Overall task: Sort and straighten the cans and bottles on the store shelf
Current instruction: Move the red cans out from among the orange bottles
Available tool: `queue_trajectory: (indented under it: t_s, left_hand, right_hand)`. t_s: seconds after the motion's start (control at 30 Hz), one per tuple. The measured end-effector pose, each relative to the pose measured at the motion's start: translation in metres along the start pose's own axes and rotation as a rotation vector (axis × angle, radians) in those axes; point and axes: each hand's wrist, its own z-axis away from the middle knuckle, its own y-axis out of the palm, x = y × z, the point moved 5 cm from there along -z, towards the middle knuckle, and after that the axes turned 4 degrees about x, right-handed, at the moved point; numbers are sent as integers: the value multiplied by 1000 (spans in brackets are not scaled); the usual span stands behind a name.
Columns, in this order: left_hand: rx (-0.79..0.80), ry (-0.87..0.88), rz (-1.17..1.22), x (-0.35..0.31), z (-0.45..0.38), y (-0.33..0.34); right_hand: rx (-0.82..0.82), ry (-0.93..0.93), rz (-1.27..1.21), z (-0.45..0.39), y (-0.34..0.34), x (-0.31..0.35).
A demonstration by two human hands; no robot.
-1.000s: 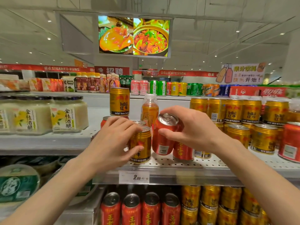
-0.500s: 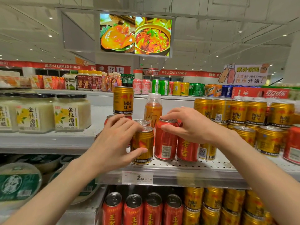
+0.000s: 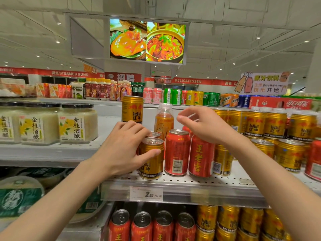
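Head view: left hand [image 3: 121, 150] grips gold can [image 3: 151, 158], a ribbed metal cylinder, axis upright, pull-tab up, at shelf [image 3: 199, 185] front edge. Smooth red can [image 3: 177, 152] upright just at its 3 o'clock. Right hand [image 3: 206, 126] hovers above at 1 o'clock, fingers loosely curled, holding nothing. Clear plastic bottle [image 3: 164, 119] at 12.

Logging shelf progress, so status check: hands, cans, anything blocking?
Left hand grips gold can at shelf front. Right hand open above two upright red cans. Orange bottle stands behind them.
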Motion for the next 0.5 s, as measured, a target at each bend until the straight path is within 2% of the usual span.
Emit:
queue_trajectory:
  t_s: [0.13, 0.33, 0.5]
  left_hand:
    - [29, -15, -17, 1, -3, 2]
    - [21, -32, -10, 0, -1, 2]
    - [42, -46, -5, 0, -1, 3]
  right_hand:
    - [38, 92, 28, -36, 10, -1]
    - [236, 229, 38, -74, 32, 2]
    - [257, 199, 10, -78, 39, 2]
